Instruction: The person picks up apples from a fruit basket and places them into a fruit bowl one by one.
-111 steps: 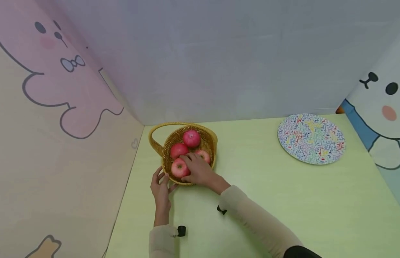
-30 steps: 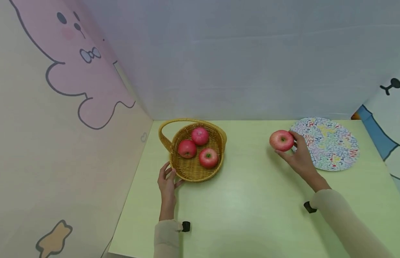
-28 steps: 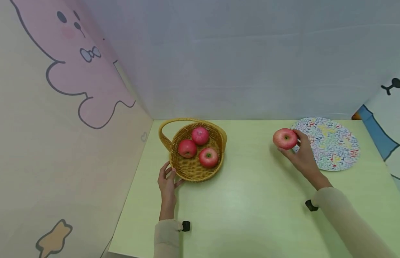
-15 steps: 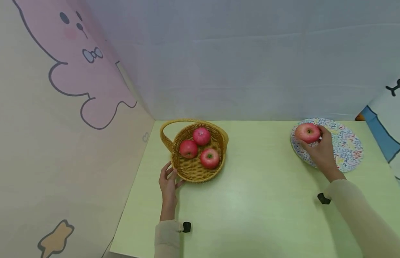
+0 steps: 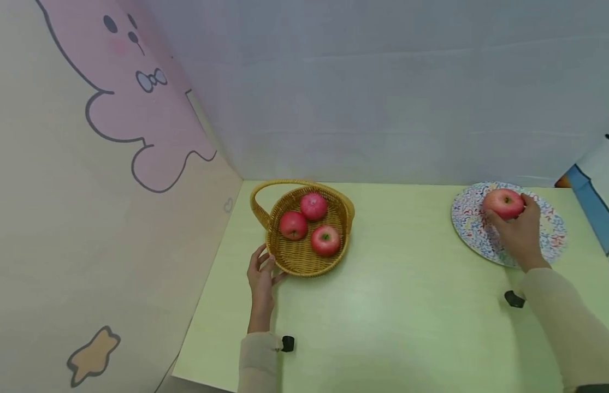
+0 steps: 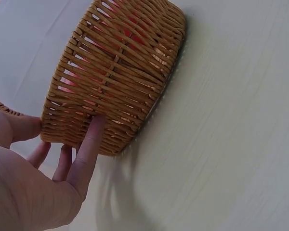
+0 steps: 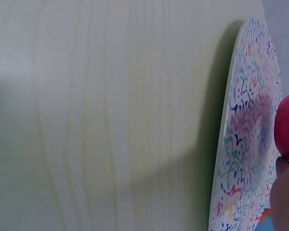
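Note:
My right hand (image 5: 521, 233) grips a red apple (image 5: 503, 203) between thumb and fingers, over the round plate (image 5: 468, 229) covered in colourful squiggles. In the right wrist view the apple (image 7: 288, 127) appears at the right edge, just above the plate's surface (image 7: 241, 159); whether they touch is unclear. My left hand (image 5: 261, 284) rests its fingertips against the outside of a yellow wicker basket (image 5: 295, 263) at its near left side. The left wrist view shows a fairly straight finger (image 6: 89, 149) on the woven wall (image 6: 115, 82). Three red apples (image 5: 326, 240) lie in the basket.
The basket's tall handle (image 5: 259, 203) arches over its left and back side. A pale green table (image 5: 397, 305) carries everything. A cartoon-printed wall (image 5: 152, 240) stands on the left, and a grey-white wall (image 5: 383, 109) rises behind the table's back edge.
Earlier, my right hand reached into the basket among the apples. It has carried one apple rightward, now over the plate. My left hand stays at the basket; the view has shifted slightly right.

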The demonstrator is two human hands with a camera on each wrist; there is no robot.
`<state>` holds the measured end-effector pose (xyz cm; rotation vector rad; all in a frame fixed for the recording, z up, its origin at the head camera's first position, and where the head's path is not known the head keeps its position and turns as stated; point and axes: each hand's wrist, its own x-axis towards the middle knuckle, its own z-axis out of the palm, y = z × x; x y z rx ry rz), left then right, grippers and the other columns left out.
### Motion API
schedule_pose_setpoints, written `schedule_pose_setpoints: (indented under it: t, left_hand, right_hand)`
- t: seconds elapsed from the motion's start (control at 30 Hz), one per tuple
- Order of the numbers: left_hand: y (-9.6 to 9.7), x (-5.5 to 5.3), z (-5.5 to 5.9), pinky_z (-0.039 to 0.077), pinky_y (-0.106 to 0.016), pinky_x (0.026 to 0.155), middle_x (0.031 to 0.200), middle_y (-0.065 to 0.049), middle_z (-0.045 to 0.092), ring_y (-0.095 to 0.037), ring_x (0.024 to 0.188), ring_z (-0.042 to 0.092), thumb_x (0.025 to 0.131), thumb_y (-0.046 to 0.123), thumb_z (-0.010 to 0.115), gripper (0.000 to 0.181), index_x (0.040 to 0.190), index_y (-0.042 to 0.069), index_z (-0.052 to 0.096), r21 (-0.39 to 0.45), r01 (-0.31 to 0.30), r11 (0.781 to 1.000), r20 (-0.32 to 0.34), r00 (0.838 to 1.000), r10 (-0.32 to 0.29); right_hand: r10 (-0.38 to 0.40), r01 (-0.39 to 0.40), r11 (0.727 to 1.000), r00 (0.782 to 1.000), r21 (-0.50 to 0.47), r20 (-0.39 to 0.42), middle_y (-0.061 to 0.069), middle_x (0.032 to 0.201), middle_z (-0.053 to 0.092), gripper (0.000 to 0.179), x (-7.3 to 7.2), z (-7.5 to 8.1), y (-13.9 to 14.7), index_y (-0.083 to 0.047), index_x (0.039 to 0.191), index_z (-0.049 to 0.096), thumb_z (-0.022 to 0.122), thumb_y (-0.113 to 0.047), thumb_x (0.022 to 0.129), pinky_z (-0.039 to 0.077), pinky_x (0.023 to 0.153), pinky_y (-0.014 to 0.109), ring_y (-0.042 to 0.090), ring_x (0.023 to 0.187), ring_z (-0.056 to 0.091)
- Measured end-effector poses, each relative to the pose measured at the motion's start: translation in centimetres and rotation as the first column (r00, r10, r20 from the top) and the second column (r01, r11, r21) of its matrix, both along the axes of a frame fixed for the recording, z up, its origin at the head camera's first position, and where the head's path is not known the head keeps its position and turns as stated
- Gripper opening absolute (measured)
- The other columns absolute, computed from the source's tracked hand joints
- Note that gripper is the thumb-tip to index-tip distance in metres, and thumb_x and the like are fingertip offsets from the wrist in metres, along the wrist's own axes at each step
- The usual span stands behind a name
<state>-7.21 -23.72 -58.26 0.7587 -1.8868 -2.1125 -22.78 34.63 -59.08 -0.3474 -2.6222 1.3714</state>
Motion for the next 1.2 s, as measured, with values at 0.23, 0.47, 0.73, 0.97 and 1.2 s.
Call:
schedule_pose_setpoints:
  t: [0.23,0.47,0.73,0.97,1.2]
  left_hand:
    - [-0.2,0.0,-0.1,0.066,-0.052,0.085,0.142,-0.019,0.051,-0.036,0.123,0.061,0.107,0.018,0.061,0.044,0.150,0.024,0.054,0.006,0.019,1.000,-0.008,1.000,-0.019]
    - [0.2,-0.1,0.3,0.066,-0.051,0.084,0.144,-0.020,0.051,-0.036,0.122,0.062,0.107,0.016,0.059,0.044,0.150,0.023,0.054,0.006,0.026,1.000,0.003,1.000,-0.026]
    - [0.0,0.0,0.1,0.065,-0.055,0.086,0.143,-0.021,0.051,-0.035,0.121,0.063,0.107,0.016,0.060,0.044,0.150,0.022,0.054,0.004,0.029,1.000,-0.013,1.000,-0.029]
    - [-0.2,0.2,0.2,0.066,-0.052,0.083,0.142,-0.020,0.052,-0.034,0.120,0.062,0.106,0.015,0.061,0.044,0.149,0.023,0.055,0.004,0.018,1.000,-0.003,1.000,-0.018]
    - [-0.1,0.3,0.2,0.066,-0.051,0.083,0.142,-0.020,0.051,-0.033,0.121,0.062,0.107,0.016,0.060,0.044,0.150,0.023,0.054,0.003,0.018,1.000,-0.009,1.000,-0.018]
  right_hand:
    - [-0.061,0.059,0.998,0.995,0.020,0.075,0.024,0.170,0.010,0.092,-0.2,-1.2,2.1,-0.007,0.165,-0.001,0.059,-0.041,0.104,0.024,0.132,0.055,0.047,0.155,0.020]
    - [-0.120,0.119,0.993,0.986,0.019,0.115,0.019,0.171,0.008,0.091,-0.2,-0.9,3.5,-0.011,0.165,-0.002,0.056,-0.044,0.104,0.024,0.133,0.050,0.042,0.157,0.018]
    - [-0.123,0.121,0.992,0.985,0.019,0.122,0.020,0.170,0.006,0.091,-0.2,-0.2,3.2,-0.010,0.165,-0.003,0.055,-0.043,0.104,0.023,0.132,0.055,0.044,0.158,0.016]
    - [-0.072,0.064,0.996,0.984,0.054,0.162,0.025,0.171,0.001,0.093,-0.3,-0.4,3.3,-0.010,0.165,-0.011,0.054,-0.039,0.105,0.024,0.128,0.065,0.048,0.158,0.012]
    - [-0.040,0.018,0.993,0.981,0.118,0.189,0.028,0.171,-0.008,0.094,0.0,0.2,3.9,-0.008,0.164,-0.017,0.052,-0.036,0.107,0.019,0.124,0.072,0.053,0.159,0.003]
